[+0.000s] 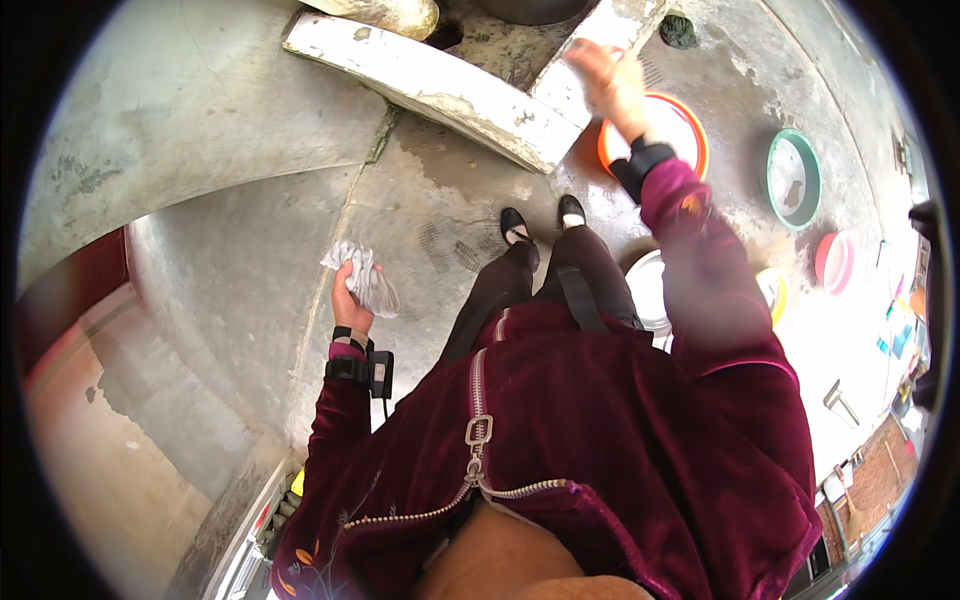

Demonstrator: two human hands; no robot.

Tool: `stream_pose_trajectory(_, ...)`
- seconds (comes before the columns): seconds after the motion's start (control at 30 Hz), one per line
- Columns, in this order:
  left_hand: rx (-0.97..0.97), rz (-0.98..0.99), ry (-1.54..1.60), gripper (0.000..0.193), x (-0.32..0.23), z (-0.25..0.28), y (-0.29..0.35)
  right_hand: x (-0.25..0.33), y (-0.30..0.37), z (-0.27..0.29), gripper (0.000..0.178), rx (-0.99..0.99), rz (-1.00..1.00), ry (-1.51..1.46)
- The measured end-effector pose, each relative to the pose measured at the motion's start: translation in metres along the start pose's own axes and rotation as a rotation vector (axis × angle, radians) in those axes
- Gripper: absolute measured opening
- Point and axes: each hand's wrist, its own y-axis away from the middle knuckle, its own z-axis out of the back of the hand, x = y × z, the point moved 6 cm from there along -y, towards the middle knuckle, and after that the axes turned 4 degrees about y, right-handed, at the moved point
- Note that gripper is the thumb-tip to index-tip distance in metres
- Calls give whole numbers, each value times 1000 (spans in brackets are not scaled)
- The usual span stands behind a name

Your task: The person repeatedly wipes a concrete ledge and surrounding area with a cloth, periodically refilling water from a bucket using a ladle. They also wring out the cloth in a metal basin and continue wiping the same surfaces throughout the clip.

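We are holding a crumpled grey-white cloth (362,278) in our closed left hand (349,297), low at our side above the concrete floor (250,250). Our right hand (612,80), blurred, is reaching open toward the orange basin (690,125); we judge we are fetching it. The green basin (794,178) is holding something dark, unclear.

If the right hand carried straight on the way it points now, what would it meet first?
Probably the low concrete curb: the right hand is blurred but reaches up-frame, fingertips already about at its edge. Depth is unclear, so it may be above it rather than touching.
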Motion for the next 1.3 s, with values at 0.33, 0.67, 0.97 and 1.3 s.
stream_pose_trajectory(0.33,-98,83,-33,32,36,-17,22,30,44,15,40,164,-29,21)
stream_pose_trajectory(0.67,-128,73,-77,36,47,-62,31,57,37,6,33,304,165,-346)
stream_pose_trajectory(0.97,-119,104,-55,37,58,-69,30,92,-11,-74,17,393,359,-447)
stream_pose_trajectory(1.3,-162,48,-20,40,48,-48,34,125,-78,-178,23,385,246,-367)
